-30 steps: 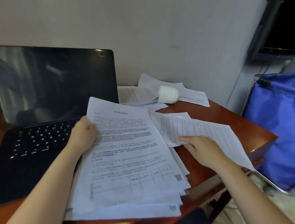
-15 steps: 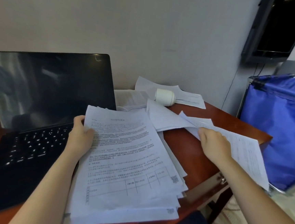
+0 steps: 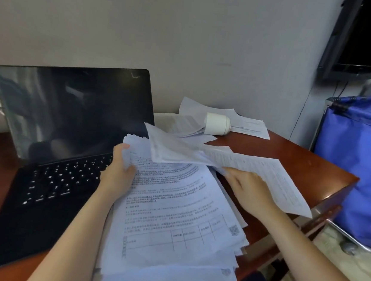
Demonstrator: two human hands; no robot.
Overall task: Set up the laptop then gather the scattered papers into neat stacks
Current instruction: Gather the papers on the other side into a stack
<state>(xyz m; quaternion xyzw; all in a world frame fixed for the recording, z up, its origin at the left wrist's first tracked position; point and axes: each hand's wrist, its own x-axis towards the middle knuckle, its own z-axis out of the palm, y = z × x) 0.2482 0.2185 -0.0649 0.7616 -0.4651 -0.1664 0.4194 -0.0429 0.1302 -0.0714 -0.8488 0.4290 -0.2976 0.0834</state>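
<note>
An open black laptop (image 3: 68,134) with a dark screen stands at the left of the wooden desk (image 3: 297,159). Beside it lies a fanned stack of printed papers (image 3: 172,224). My left hand (image 3: 119,172) grips the stack's upper left edge. My right hand (image 3: 250,188) holds a few loose sheets (image 3: 256,169) lifted over the top of the stack, their far ends drooping. More scattered papers (image 3: 248,123) lie at the back of the desk.
A white cylindrical container (image 3: 217,124) lies on its side on the back papers. A blue fabric bin on a metal frame (image 3: 357,164) stands right of the desk. A dark monitor (image 3: 366,37) hangs on the wall above it.
My right hand has lifted the loose sheets off the desk's right side and carried them left, over the main stack. My left hand has stayed on the stack's edge.
</note>
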